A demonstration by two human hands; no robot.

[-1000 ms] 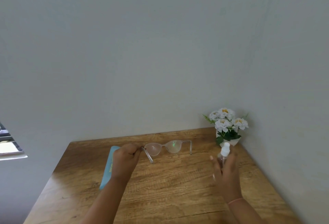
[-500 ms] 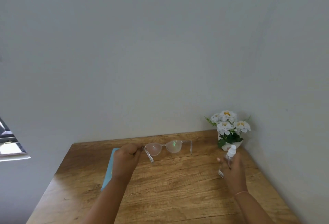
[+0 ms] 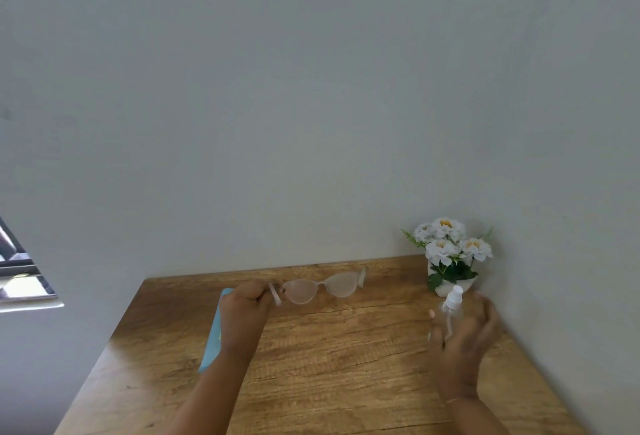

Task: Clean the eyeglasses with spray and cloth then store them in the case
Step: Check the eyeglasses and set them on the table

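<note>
Right hand [image 3: 464, 341] around half-hidden spray bottle [image 3: 452, 301]

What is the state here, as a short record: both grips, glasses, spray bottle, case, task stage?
left grip: pinches the eyeglasses at one hinge, holding them above the table
right grip: fingers spread loosely around the spray bottle; contact unclear
spray bottle: roughly upright, near the flower pot
blue case: flat on the table, partly under the left forearm
cloth: not visible
stage: eyeglasses not yet in the case
</note>
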